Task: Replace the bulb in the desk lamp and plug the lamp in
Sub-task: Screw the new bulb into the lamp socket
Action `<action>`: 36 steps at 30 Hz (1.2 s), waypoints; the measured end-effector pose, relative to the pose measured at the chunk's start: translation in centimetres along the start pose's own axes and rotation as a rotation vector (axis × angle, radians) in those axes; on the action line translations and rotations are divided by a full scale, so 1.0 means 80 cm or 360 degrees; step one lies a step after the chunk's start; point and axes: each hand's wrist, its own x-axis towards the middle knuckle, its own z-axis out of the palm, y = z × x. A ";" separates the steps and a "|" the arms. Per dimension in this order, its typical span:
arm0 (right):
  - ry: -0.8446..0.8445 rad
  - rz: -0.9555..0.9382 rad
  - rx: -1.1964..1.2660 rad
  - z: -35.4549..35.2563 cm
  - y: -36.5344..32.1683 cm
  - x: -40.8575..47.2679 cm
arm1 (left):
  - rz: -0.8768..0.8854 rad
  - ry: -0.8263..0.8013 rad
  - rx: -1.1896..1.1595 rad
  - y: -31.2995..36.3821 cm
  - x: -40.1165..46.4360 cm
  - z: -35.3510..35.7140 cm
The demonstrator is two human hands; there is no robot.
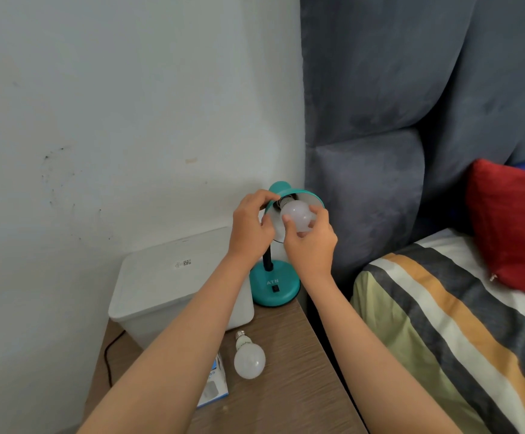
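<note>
At the far left, a thin black cord (108,355) ran down behind the white lidded plastic box (173,283) on the brown wood-grain bedside table (286,386); its plug and any socket were out of sight, so whether the lamp was plugged in could not be told, and that step looked still to do. Nearer the front edge lay a blue-and-white cardboard bulb carton (214,386), and just beside it a loose white frosted screw-base bulb (249,357) rested on its side, its metal thread bare. Which of the two bulbs was the old one could not be settled from this view.

The left hand (250,227) curled round the rim of the teal metal desk lamp (275,288), steadying the tilted shade. Inside the shade, a second white frosted globe bulb (297,216) sat with its neck at the socket, not plainly seated home. The right hand (312,242) cupped this bulb from below, its fingertips (286,218) pinching the globe.

By my reading the swap was midway: one bulb out on the table, the other at the socket being turned, with seating and plugging in remaining.
</note>
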 end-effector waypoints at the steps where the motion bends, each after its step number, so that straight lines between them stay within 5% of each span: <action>1: 0.0021 0.0084 0.0053 0.001 -0.002 0.002 | -0.0007 -0.0003 -0.0008 -0.001 0.001 0.001; 9: -0.0028 -0.0051 -0.0016 0.002 -0.004 -0.004 | -0.0041 -0.0019 -0.0045 -0.003 0.001 0.001; 14: 0.0118 0.0410 0.0230 0.000 -0.013 0.002 | -0.0027 -0.0034 -0.0033 -0.004 0.000 0.003; 19: -0.0004 0.0001 0.0026 0.006 -0.011 -0.009 | -0.0046 -0.0035 -0.0058 -0.004 0.000 0.001; 25: 0.0132 0.0606 0.0332 0.010 -0.014 0.005 | -0.0030 -0.0039 -0.0039 -0.003 -0.001 0.003; 31: 0.0033 0.0204 0.0049 0.007 -0.014 -0.001 | -0.0034 -0.0012 -0.0069 -0.002 -0.001 0.003; 36: 0.0115 0.1213 0.0778 0.010 -0.023 0.011 | -0.0030 -0.0024 -0.0041 -0.002 -0.001 0.006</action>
